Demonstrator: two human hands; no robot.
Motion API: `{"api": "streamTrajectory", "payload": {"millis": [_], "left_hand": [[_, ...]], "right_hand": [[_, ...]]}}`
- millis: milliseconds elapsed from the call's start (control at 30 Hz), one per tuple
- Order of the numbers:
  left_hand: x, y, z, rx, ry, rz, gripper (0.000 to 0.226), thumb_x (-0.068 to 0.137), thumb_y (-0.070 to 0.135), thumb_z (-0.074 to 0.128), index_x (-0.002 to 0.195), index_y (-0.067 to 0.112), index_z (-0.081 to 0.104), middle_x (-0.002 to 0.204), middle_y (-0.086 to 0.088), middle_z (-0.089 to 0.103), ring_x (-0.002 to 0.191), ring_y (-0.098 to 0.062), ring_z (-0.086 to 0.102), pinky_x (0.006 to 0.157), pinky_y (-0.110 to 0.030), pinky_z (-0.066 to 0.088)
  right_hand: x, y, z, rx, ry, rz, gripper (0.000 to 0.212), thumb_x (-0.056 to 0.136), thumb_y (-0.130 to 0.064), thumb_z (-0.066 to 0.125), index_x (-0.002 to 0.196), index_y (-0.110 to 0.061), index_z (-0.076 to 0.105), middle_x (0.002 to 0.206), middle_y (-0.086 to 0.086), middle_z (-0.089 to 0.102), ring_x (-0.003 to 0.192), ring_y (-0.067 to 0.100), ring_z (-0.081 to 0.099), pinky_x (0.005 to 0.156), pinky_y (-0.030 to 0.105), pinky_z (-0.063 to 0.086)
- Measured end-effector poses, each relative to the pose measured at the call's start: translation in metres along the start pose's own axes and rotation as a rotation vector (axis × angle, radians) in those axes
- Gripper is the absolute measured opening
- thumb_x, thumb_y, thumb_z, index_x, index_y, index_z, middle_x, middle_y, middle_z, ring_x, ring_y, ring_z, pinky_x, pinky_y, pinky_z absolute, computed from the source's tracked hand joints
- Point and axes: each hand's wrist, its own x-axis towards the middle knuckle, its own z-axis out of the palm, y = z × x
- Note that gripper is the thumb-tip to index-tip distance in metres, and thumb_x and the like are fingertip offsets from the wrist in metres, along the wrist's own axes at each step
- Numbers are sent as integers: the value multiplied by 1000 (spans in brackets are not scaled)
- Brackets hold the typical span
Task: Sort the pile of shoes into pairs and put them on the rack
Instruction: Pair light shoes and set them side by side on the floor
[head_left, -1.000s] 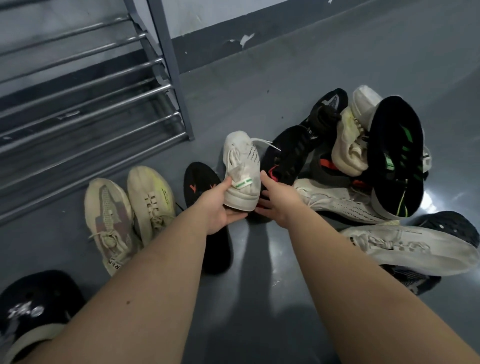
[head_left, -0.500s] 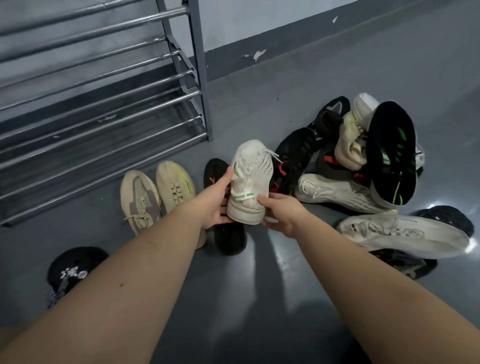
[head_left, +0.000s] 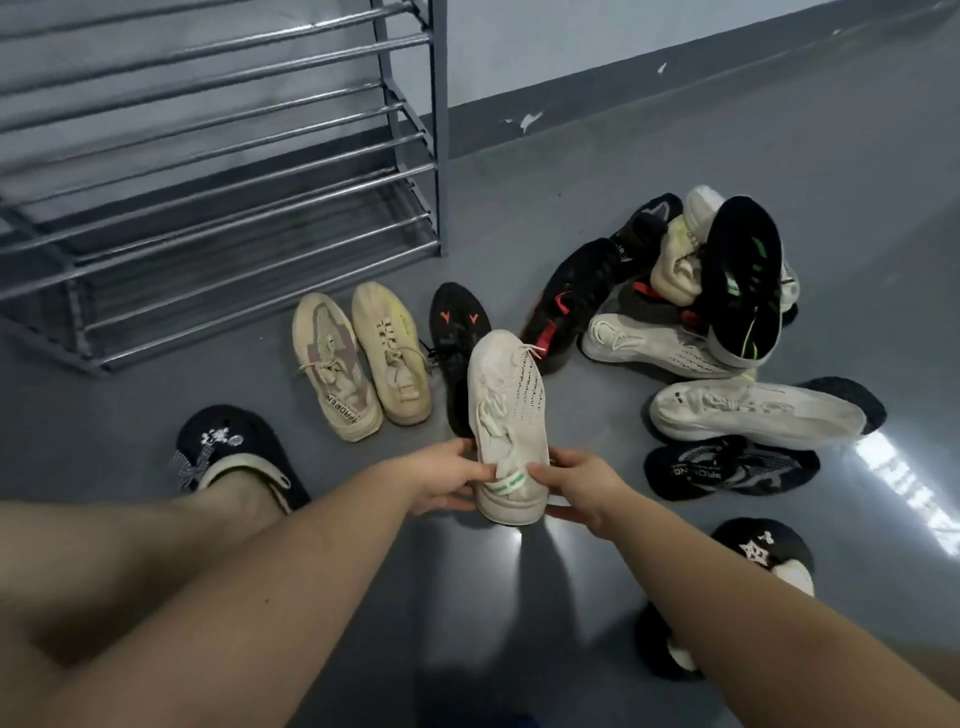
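Position of white knit sneaker: above grey floor, toe pointing away, heel gripped from both sides. Left hand: fingers curled on heel's left side. Right hand: fingers curled on heel's right side. Beige pair: side by side before metal rack. Black sneaker: just behind held one. Remaining pile: to the right.
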Motion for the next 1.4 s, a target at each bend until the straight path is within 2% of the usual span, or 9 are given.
{"api": "streamTrajectory", "payload": {"millis": [167, 333, 500, 667, 733, 800, 967, 1133, 1400], "left_hand": [[-23, -60, 1, -161, 99, -28, 51, 88, -3, 57, 133, 10, 40, 92, -7, 63, 77, -21, 61, 79, -41, 52], [-42, -104, -11, -209, 124, -101, 42, 89, -5, 53, 127, 9, 47, 100, -7, 64, 85, -20, 62, 76, -39, 55], [-41, -121, -23, -223, 127, -97, 38, 91, -7, 47, 125, 9, 51, 97, -5, 65, 83, -18, 62, 71, -33, 55], [-37, -121, -36, -231, 208, -94, 36, 92, -8, 42, 117, 15, 54, 91, -4, 62, 78, -17, 59, 72, -35, 52], [-37, -120, -40, -233, 214, -109, 36, 89, -10, 43, 112, 14, 56, 91, -6, 62, 75, -17, 58, 63, -31, 53], [-37, -120, -42, -247, 231, -130, 30, 79, -8, 52, 103, 8, 61, 84, -7, 61, 69, -17, 56, 55, -25, 51], [-31, -112, -39, -207, 295, -143, 37, 94, 20, 49, 129, 12, 54, 107, -5, 60, 84, -17, 54, 72, -28, 46], [-28, -95, -11, 196, 346, -9, 49, 95, 24, 52, 142, 14, 41, 145, -10, 43, 130, -27, 44, 110, -34, 34], [-31, -16, 41, 905, 278, 173, 59, 96, 38, 46, 147, 14, 29, 152, -9, 34, 138, -25, 35, 110, -27, 29]], "right_hand": [[-17, 43, 30, 0, -29, 38, 42, 92, -4, 56, 133, -12, 52, 104, 3, 63, 74, 7, 61, 54, 19, 49], [-21, 79, 57, -75, -81, 79, 41, 92, -5, 57, 132, -12, 53, 93, -2, 65, 71, 7, 61, 45, 14, 48], [-11, 86, 76, -133, -65, 87, 42, 91, -4, 57, 133, -11, 53, 103, 5, 63, 68, 7, 60, 44, 13, 47], [3, 80, 93, -210, -60, 75, 42, 91, -5, 58, 133, -10, 53, 106, 7, 63, 72, 10, 61, 58, 18, 52], [7, 82, 98, -287, -61, 63, 43, 89, -5, 60, 132, -7, 54, 113, 11, 66, 89, 22, 67, 81, 36, 57], [6, 86, 100, -341, -60, 72, 42, 88, -9, 62, 129, -5, 56, 116, 14, 66, 101, 31, 66, 92, 46, 53], [-1, 79, 90, -367, -14, 64, 44, 91, -19, 59, 133, -8, 51, 116, 8, 61, 99, 25, 59, 80, 34, 53], [-9, 67, 68, -598, 47, -56, 60, 89, -30, 60, 143, -12, 39, 141, 10, 48, 126, 25, 50, 105, 32, 41], [-32, 40, -3, -1103, 126, -205, 67, 91, -37, 53, 148, -17, 26, 152, 10, 31, 136, 28, 37, 109, 34, 32]]}}
